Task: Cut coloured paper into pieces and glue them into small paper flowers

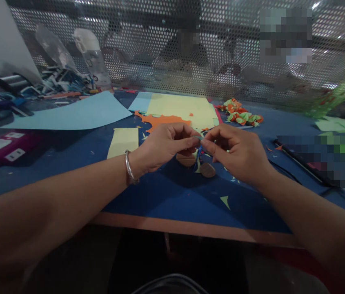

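My left hand and my right hand meet fingertip to fingertip over the table, both closed in a pinch. Between the fingertips shows a small blue-green piece, perhaps paper; most of it is hidden by the fingers. Just beneath them are a round brown disc, a second brown disc partly covered by my left hand, and a narrow blue thing I cannot make out. A cut orange sheet lies beyond my left hand. A pale yellow paper rectangle is left of it.
Pale yellow sheets lie at the back, with crumpled orange and green paper flowers to their right. A large light-blue sheet, a purple case and a bottle are left. A dark flat device with cables lies right.
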Demonstrator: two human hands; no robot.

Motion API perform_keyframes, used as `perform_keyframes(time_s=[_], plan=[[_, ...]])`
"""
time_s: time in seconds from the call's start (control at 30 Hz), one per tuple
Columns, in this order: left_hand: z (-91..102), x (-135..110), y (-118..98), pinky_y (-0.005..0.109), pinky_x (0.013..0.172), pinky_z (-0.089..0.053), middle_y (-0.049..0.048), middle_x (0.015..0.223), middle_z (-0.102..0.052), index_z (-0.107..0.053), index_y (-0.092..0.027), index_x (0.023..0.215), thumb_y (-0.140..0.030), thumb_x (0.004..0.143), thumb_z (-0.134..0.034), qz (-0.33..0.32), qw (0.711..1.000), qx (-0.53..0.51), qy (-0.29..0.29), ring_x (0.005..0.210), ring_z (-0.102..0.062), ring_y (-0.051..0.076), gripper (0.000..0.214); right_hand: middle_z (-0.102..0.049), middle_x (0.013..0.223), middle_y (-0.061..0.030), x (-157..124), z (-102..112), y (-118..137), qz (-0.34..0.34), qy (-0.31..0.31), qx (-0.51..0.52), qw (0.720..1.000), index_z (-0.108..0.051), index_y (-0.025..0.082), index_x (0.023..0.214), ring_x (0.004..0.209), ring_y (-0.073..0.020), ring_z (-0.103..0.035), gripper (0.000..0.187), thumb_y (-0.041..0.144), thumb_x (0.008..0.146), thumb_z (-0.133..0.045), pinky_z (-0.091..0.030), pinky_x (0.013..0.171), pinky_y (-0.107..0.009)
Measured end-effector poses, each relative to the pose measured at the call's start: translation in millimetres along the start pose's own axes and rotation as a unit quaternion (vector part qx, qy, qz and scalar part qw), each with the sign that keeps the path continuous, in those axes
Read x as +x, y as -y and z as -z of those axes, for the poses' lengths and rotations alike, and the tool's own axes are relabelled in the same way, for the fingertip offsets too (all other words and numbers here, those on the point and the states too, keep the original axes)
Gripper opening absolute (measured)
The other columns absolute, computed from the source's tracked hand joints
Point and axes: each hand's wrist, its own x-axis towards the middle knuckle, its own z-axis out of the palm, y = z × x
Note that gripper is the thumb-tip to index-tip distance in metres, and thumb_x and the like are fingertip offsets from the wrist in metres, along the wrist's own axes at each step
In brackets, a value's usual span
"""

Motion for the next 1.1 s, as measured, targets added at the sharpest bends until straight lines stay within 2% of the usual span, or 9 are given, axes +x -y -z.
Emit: perform_keyframes(time_s=[0.2, 0.43, 0.63, 0.73, 0.83, 1.0, 1.1], plan=[[1.2, 5.5, 8.4, 0.023, 0.064, -0.048, 0.0016, 0.074, -0.066, -0.067, -0.014, 0.087, -0.026, 0.088, -0.069, -0.082, 0.983, 0.166, -0.006, 0.065, -0.06, 0.01, 0.012, -0.062, 0.068, 0.001, 4.3, -1.1, -10.2, -0.021, 0.016, 0.03, 0.999, -0.063, 0.02, 0.082, 0.052, -0.0109, -0.054, 0.017, 0.033, 0.091, -0.065, -0.044, 0.049, -0.024], [-2.8, 5.3, 9.4, 0.025, 0.068, -0.048, 0.0017, 0.079, -0.066, -0.066, -0.017, 0.093, -0.027, 0.092, -0.062, -0.135, 0.965, 0.222, -0.023, 0.07, -0.06, 0.011, 0.01, -0.061, 0.068, 0.003, 9.9, 1.9, -11.4, -0.041, 0.052, 0.111, 0.992, -0.062, 0.02, 0.084, 0.046, -0.0088, -0.057, 0.017, 0.034, 0.094, -0.061, -0.046, 0.046, -0.022], [-2.3, 6.2, 13.9, 0.026, 0.073, -0.05, 0.003, 0.087, -0.071, -0.065, -0.02, 0.097, -0.027, 0.092, -0.06, -0.092, 0.966, 0.232, -0.07, 0.079, -0.066, 0.013, 0.01, -0.056, 0.06, 0.0054, 15.7, -7.3, -20.0, -0.066, 0.095, 0.135, 0.984, -0.062, 0.021, 0.088, 0.047, -0.0113, -0.058, 0.015, 0.035, 0.094, -0.061, -0.046, 0.047, -0.023], [5.9, 3.7, 17.0, 0.028, 0.073, -0.051, 0.0039, 0.087, -0.072, -0.063, -0.019, 0.1, -0.027, 0.09, -0.062, -0.051, 0.973, 0.217, -0.054, 0.08, -0.067, 0.015, 0.012, -0.053, 0.058, 0.006, 16.1, -16.8, -23.0, -0.086, 0.129, 0.151, 0.976, -0.058, 0.022, 0.084, 0.045, -0.0115, -0.056, 0.018, 0.036, 0.096, -0.058, -0.045, 0.046, -0.024], [10.6, -3.3, 14.0, 0.029, 0.071, -0.051, 0.0047, 0.088, -0.072, -0.062, -0.019, 0.103, -0.026, 0.089, -0.061, -0.01, 0.974, 0.221, -0.044, 0.079, -0.066, 0.016, 0.016, -0.054, 0.055, 0.0056, 14.7, -23.5, -20.6, -0.074, 0.151, 0.127, 0.978, -0.056, 0.023, 0.084, 0.046, -0.0129, -0.056, 0.019, 0.034, 0.098, -0.054, -0.045, 0.047, -0.026], [6.8, -14.6, 0.0, 0.026, 0.068, -0.051, 0.0022, 0.09, -0.07, -0.061, -0.02, 0.102, -0.023, 0.086, -0.061, 0.01, 0.974, 0.223, -0.04, 0.076, -0.065, 0.014, 0.016, -0.058, 0.064, 0.0016, 11.5, -25.0, -16.0, -0.043, 0.128, 0.087, 0.987, -0.054, 0.023, 0.081, 0.06, -0.0151, -0.059, 0.022, 0.033, 0.099, -0.05, -0.045, 0.057, -0.027], [5.4, -16.6, -5.6, 0.024, 0.065, -0.05, -0.0004, 0.085, -0.069, -0.061, -0.02, 0.102, -0.021, 0.086, -0.061, 0.013, 0.971, 0.238, -0.03, 0.072, -0.064, 0.012, 0.016, -0.058, 0.068, 0.0011, 8.8, -24.4, -16.1, -0.01, 0.125, 0.07, 0.99, -0.054, 0.022, 0.08, 0.063, -0.0141, -0.057, 0.021, 0.029, 0.1, -0.049, -0.044, 0.061, -0.027]])
